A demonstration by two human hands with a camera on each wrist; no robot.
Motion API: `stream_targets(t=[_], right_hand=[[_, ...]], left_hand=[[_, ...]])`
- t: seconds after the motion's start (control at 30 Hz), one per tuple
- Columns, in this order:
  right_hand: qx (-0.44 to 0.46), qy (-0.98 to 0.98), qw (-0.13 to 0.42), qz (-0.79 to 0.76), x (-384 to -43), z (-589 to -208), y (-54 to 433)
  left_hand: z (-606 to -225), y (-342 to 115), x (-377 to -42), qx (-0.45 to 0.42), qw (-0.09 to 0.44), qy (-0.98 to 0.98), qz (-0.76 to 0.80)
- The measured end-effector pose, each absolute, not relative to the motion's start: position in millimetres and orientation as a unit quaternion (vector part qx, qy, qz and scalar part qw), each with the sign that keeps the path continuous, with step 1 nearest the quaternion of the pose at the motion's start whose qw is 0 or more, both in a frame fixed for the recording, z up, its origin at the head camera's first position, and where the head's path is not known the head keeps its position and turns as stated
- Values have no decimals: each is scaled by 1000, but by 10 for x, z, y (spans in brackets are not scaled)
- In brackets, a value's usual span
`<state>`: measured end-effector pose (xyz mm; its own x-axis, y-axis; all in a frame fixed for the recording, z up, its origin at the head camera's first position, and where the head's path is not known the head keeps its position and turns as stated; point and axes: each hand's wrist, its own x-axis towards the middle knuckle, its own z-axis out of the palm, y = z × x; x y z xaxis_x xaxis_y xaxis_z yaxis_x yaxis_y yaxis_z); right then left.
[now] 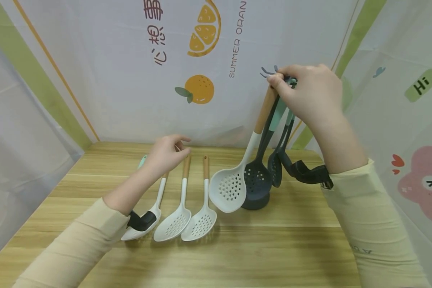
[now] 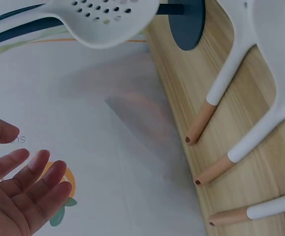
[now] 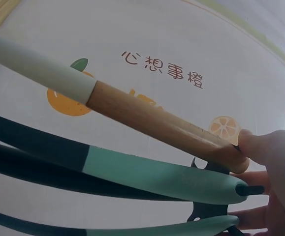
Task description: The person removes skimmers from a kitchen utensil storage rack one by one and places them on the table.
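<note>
My right hand (image 1: pixel 313 92) pinches the wooden handle end of a white skimmer (image 1: pixel 227 190) at the top of a dark utensil stand (image 1: pixel 256 203). The skimmer hangs head down in front of the stand. In the right wrist view, the thumb and fingers are at the tip of its wooden handle (image 3: pixel 162 125), beside the stand's hooks (image 3: pixel 208 209). Mint-handled dark utensils hang there too, including a dark skimmer (image 1: pixel 257 178). My left hand (image 1: pixel 167 154) hovers over the handles of the white utensils on the table, holding nothing, fingers loosely bent (image 2: pixel 29 191).
Two white slotted utensils with wooden handles, one (image 1: pixel 173 227) overlapping the other (image 1: pixel 201 226), lie on the wooden table (image 1: pixel 237 256). Another white utensil (image 1: pixel 155 216) lies partly behind the left wrist, near a mint handle tip (image 1: pixel 142 161). A printed curtain (image 1: pixel 122 100) hangs behind.
</note>
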<state>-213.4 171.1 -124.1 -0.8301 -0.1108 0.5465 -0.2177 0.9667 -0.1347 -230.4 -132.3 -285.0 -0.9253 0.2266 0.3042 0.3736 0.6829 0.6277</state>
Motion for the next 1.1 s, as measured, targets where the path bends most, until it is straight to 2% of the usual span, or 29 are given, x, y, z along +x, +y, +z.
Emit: stream_targets(t=[0.23,0.47,0.93,1.1], right_hand=[[64,-951,291,77,-2125,-1274,1594],[33,-958,280,57,-2117,-1271,1495],[13,-959,279,50,-2097,-1294,1432],[31,-960,275,44,-2093,-1274,1450]], left_hand=[[-2754,-1150,-2301,-204,99,-897,-379],[-2706,-954,-2307,-238,105,-876,-405],[-2821,-510,-2300,-296,97,-854,-417],[-2906,-415,-2316,-303,96,-856,-407]])
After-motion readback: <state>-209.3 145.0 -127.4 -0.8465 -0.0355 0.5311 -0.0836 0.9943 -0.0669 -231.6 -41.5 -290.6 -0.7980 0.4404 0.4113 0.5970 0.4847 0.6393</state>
